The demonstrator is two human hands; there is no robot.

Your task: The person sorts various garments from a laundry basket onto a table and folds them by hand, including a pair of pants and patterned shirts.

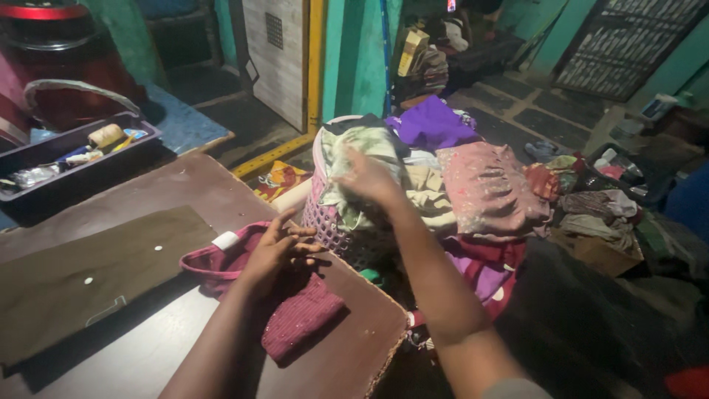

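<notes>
My left hand [279, 247] rests with fingers spread on a folded maroon garment [299, 314] that lies on the brown table [148, 347]. My right hand [369, 179] reaches over a pink laundry basket [336, 236] beside the table and touches a pale green patterned cloth [354, 148] on top of the heap. The hand is blurred, so its grip is unclear. The basket is piled with clothes, among them a purple piece [432, 122] and a pink speckled piece [487, 185].
A dark olive cloth [88, 273] lies flat on the table's left side. A dark tray [66, 166] with thread spools and small items stands at the back left. More clothes and clutter cover the floor [598, 207] to the right.
</notes>
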